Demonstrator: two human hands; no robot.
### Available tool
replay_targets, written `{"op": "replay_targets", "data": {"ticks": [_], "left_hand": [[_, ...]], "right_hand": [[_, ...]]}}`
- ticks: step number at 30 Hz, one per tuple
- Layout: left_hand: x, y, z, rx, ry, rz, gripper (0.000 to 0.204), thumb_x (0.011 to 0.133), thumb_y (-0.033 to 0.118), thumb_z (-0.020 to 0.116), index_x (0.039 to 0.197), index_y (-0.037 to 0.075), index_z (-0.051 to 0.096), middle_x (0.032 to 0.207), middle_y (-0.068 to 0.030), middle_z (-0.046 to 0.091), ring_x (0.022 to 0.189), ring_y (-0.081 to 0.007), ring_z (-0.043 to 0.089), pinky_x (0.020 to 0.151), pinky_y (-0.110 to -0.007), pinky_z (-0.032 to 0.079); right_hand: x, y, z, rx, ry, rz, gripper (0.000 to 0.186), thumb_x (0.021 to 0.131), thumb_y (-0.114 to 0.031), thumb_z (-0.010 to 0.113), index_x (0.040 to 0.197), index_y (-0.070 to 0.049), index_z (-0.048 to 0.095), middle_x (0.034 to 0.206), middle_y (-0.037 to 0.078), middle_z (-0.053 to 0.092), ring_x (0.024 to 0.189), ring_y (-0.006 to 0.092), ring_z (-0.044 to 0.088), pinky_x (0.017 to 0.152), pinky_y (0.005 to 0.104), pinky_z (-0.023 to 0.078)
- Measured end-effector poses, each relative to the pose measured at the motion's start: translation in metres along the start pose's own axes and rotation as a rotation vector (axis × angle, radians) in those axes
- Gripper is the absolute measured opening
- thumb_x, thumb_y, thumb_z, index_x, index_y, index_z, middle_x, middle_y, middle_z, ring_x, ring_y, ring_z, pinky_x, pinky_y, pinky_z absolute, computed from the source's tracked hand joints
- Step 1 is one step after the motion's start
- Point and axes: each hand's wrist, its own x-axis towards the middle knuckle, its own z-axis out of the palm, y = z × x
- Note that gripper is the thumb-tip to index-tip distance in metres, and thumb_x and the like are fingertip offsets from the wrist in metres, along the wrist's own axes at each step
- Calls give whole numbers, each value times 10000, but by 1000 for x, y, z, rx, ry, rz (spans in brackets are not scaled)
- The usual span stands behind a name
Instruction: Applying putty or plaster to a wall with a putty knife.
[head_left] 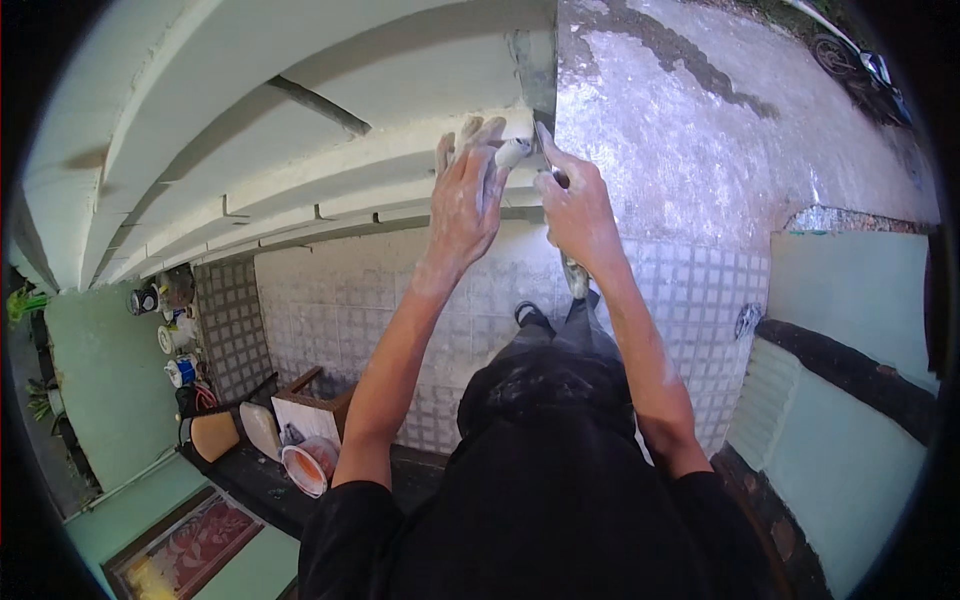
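"Up at the white beam [380, 148], what's your step?"
"Probably smoothing its edge: my left hand [468, 205] grasps a pale handle [513, 152] by its end, my right hand [580, 215] a mostly hidden tool [560, 178]. Next calls for 1 steady stroke."

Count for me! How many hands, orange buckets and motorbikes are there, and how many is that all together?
Hands: 2 (left hand, right hand)
Orange buckets: 1 (the orange bucket at lower left)
Motorbikes: 1 (the motorbike at upper right, partly in shadow)
Total: 4
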Motion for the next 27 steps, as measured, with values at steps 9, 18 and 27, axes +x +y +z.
{"op": "replay_targets", "data": {"ticks": [9,18,27], "left_hand": [[-1,0,3,-16,42,-16,374,999,216,480,1328,43,508,1399,-136,527,1372,-363,406,1168,-529,210],[-1,-2,3,-12,20,2,285,958,134,520,1224,33,523,1393,-157,515,1354,-386,413,1145,-555,227],[2,2,3,-32,46,-9,253,968,129,512,1201,34,529,1385,-152,533,1350,-377,426,1144,-559,232]], "right_hand": [[4,-15,-2,-13,82,27,459,871,-105,545,1313,16,557,995,277,643,869,307,626,792,374,505],[5,-8,-4,-8,-29,150,509,866,-110,547,1372,-58,521,1225,313,580,1161,413,580,993,397,459],[3,-11,-9,-63,-62,96,522,867,-76,539,1386,-47,501,1175,300,613,1143,425,583,981,411,467]]}}
